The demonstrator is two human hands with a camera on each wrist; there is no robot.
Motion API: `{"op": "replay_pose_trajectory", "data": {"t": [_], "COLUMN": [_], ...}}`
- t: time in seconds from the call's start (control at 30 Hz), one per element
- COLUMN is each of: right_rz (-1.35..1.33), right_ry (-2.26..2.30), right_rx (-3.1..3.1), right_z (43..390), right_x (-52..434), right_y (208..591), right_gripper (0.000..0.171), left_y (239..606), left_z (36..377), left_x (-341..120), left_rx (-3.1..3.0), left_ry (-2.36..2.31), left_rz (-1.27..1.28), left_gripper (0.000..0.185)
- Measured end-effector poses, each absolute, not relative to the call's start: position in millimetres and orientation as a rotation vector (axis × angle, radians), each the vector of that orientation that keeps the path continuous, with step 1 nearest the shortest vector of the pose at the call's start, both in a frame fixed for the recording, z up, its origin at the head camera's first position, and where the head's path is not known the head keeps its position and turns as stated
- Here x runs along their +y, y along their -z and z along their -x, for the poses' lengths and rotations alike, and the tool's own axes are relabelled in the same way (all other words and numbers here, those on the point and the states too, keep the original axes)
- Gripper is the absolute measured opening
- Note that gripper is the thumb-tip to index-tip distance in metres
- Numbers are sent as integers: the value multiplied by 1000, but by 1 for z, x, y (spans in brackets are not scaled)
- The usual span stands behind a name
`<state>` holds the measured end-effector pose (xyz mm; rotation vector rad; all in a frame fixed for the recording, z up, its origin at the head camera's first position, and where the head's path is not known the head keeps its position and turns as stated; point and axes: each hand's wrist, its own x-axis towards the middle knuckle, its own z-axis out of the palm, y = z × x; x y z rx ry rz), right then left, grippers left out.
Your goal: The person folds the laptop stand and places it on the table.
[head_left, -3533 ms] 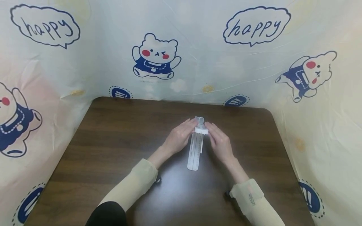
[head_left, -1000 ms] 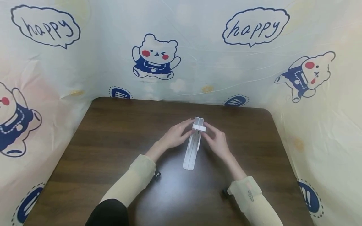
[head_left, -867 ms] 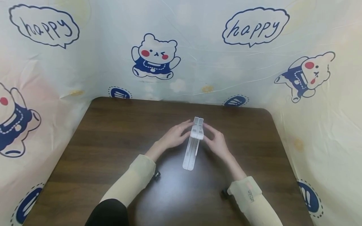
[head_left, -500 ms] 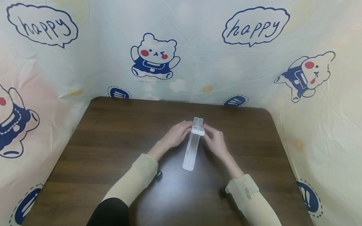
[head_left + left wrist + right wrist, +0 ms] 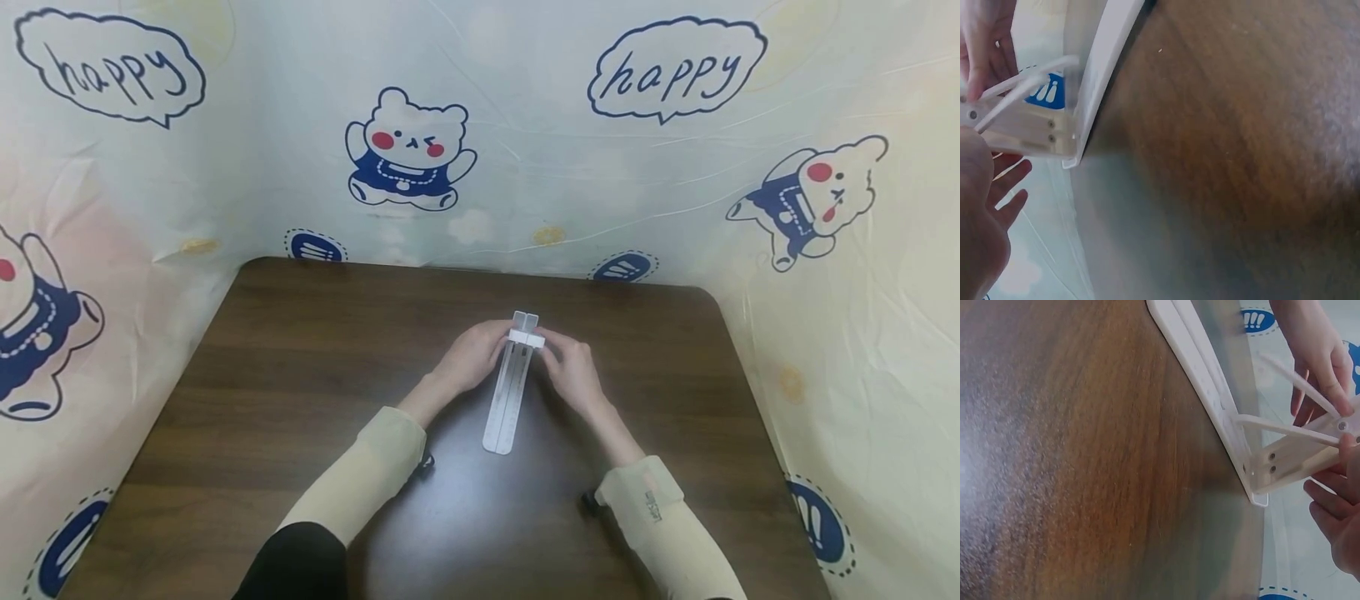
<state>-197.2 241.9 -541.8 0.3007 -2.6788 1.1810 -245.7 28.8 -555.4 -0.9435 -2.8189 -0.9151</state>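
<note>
White folding bracket (image 5: 510,392) lies lengthwise on brown table (image 5: 300,375), between both hands, far end raised. Left hand (image 5: 471,358) on its left side, fingers curled against hinged top piece. Right hand (image 5: 573,371) on right side, fingertips pinching same top piece. Wrist views: thin white struts meet at rivet, wooden-looking block with two screws at bracket end. Cartoon bear backdrop (image 5: 408,150) beyond hands. Cream sleeves (image 5: 360,483) toward body.
</note>
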Motion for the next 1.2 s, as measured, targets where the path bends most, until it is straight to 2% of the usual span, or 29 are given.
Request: {"op": "replay_pose_trajectory", "data": {"t": [0.37, 0.7, 1.2], "right_rz": [-508, -470, -564], "right_ry": [-1071, -975, -812], "right_rx": [-2562, -2692, -2621], "right_z": [212, 210, 213], "right_x": [251, 246, 246], "right_y": [554, 537, 541], "right_gripper": [22, 20, 11], "left_y": [551, 543, 538], "left_z": [251, 257, 261], "left_x": [30, 22, 26], "left_rx": [-2760, -2759, -2802], "left_ry": [797, 872, 857], "left_rz": [981, 1124, 1032], "left_gripper": [32, 31, 26]}}
